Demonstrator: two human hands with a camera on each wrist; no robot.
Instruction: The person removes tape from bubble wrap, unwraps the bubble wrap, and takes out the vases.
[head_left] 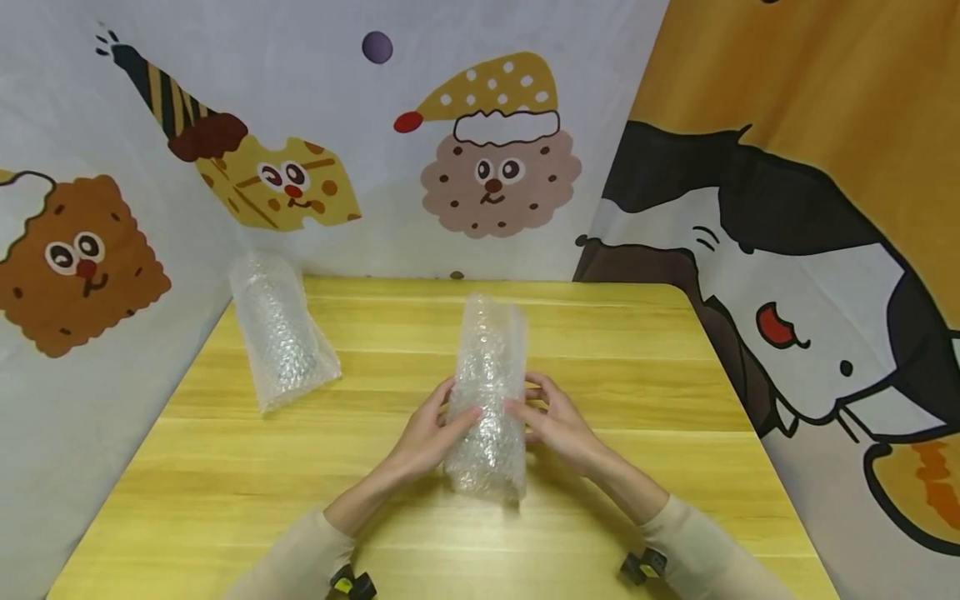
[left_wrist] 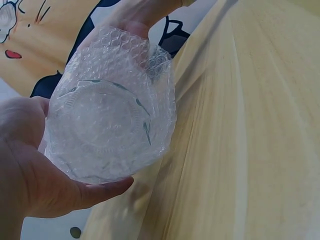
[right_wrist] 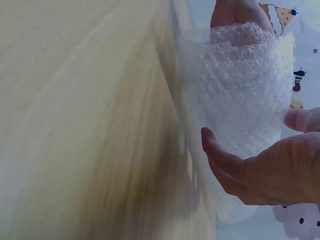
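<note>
A long bundle of clear bubble wrap (head_left: 489, 350) is held over the middle of the table, its length pointing away from me. My left hand (head_left: 429, 433) grips its left side, thumb on top and fingers round the edge. On the opposite side my right hand (head_left: 561, 427) holds it the same way. In the left wrist view, a round clear glass base (left_wrist: 107, 117) with a ridged ring shows through the wrapping at the near end. The right wrist view shows the loose open edge of the wrap (right_wrist: 240, 45); the rest of the glass is hidden inside.
A second bubble-wrapped bundle (head_left: 285, 333) lies at the table's back left corner, partly over the edge. The wood-grain table (head_left: 637, 350) meets a cartoon-printed cloth (head_left: 315, 50) at the back and along both sides.
</note>
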